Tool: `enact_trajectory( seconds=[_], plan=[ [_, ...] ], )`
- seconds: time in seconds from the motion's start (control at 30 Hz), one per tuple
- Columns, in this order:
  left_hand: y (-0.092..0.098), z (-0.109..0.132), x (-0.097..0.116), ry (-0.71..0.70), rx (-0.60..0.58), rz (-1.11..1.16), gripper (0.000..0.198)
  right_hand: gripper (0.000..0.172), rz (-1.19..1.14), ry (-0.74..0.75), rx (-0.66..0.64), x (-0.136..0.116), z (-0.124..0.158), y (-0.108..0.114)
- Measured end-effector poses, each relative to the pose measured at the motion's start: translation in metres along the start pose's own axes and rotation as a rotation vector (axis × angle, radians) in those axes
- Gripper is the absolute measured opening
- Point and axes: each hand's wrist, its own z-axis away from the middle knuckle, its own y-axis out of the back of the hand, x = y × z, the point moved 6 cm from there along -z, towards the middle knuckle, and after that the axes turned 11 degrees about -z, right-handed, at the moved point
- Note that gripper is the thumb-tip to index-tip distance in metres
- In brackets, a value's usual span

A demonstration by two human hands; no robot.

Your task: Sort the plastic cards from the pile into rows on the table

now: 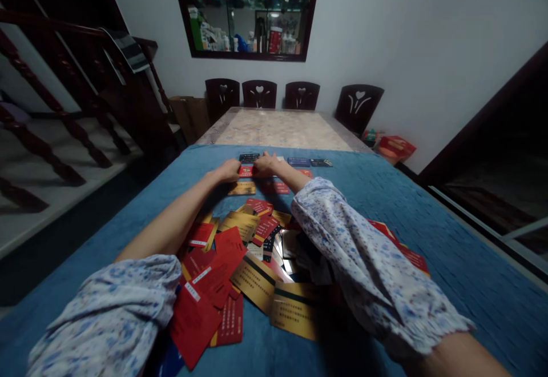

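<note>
Far out on the blue cloth, a red card (246, 172) lies between my two hands. My left hand (230, 170) has its fingers closed at the card's left edge, and my right hand (266, 165) is curled at its right edge; the fingertips are small and partly hidden. Just beyond is a black card (249, 158). A blue card (298, 161) and a dark card (321, 163) lie to the right in the same row. Nearer me are a gold card (242, 188) and a red card with a dim face (276, 187). Another red card (305, 173) shows partly behind my right wrist.
A loose heap of red, gold and dark cards (240, 225) spreads under my forearms. More red cards (413, 259) lie right of my right sleeve. The blue cloth (162, 205) covers the near table. Several dark chairs (259, 95) stand at the far end.
</note>
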Motion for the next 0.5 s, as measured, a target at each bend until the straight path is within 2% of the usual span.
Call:
enact_trajectory(
  seconds=[0.2,0.5],
  plan=[
    [-0.002,-0.003,-0.001,0.017,-0.051,0.060,0.025,0.039,-0.011,-0.017,-0.010,-0.001,-0.006,-0.004],
    [-0.006,-0.009,-0.002,0.016,-0.067,0.070,0.017,0.036,-0.033,-0.051,0.050,-0.002,-0.020,-0.009]
  ],
)
